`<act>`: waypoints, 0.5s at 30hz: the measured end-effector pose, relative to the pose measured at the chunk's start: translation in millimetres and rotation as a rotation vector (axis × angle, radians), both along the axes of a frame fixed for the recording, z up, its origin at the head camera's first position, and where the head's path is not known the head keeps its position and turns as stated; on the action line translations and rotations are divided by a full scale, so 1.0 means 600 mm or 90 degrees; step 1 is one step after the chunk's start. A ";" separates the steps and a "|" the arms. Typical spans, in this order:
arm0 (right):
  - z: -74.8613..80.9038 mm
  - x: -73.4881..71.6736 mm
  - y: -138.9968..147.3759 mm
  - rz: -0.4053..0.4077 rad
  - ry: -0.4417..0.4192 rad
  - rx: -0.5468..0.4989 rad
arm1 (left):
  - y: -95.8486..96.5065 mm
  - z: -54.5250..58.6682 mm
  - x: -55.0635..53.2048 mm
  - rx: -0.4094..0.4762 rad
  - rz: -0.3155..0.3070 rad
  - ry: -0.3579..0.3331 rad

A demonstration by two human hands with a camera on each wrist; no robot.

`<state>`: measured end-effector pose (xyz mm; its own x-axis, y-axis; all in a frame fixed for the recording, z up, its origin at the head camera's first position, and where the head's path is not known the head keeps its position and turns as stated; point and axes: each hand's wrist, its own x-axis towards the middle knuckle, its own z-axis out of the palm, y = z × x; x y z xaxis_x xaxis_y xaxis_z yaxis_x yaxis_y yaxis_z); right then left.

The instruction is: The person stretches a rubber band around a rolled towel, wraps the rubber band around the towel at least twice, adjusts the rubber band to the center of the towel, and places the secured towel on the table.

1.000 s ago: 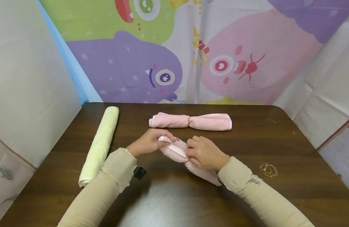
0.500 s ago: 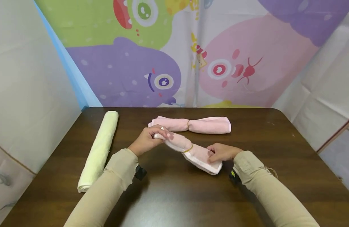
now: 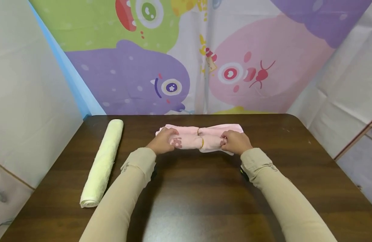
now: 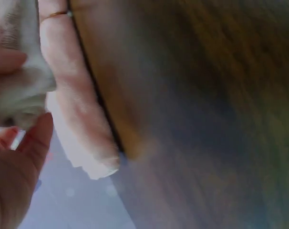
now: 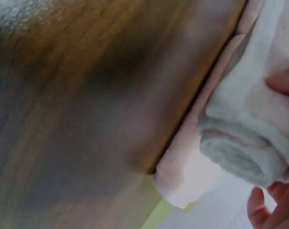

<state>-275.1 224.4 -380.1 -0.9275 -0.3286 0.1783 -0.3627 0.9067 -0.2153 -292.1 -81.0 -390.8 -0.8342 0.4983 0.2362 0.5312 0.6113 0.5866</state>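
Note:
Stretched between both hands is a pale pink rolled towel point(image 3: 190, 142) with a brown printed patch, cinched at its middle by a yellow elastic band point(image 3: 202, 143). My left hand point(image 3: 163, 140) grips its left end, thumb on the near side. At the other end my right hand point(image 3: 238, 142) pinches the roll, whose white spiral end point(image 5: 240, 157) shows in the right wrist view. Directly behind lies a second, pinker rolled towel point(image 3: 216, 129), also banded at the middle and partly covered by the held one. Both wrist views show the held towel raised off the table.
A pale yellow rolled towel point(image 3: 102, 164) lies slantwise on the left of the dark wooden table point(image 3: 186, 201), beside my left sleeve point(image 3: 125, 188). At the table's back edge hangs a cartoon-print curtain point(image 3: 137, 80); pale fabric walls stand on both sides.
The held towel has been straightened level and carried away from me, up against the towel behind. My right hand has moved from the band to the right end; my left hand keeps its end.

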 end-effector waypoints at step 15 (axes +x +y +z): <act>-0.031 -0.011 0.000 -0.016 0.014 0.050 | 0.003 -0.001 -0.014 -0.202 0.093 -0.100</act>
<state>-281.7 224.4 -398.9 -0.9321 -0.3184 0.1729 -0.3427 0.9296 -0.1354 -300.3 -79.2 -391.5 -0.9157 0.3991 -0.0467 0.3436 0.8380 0.4239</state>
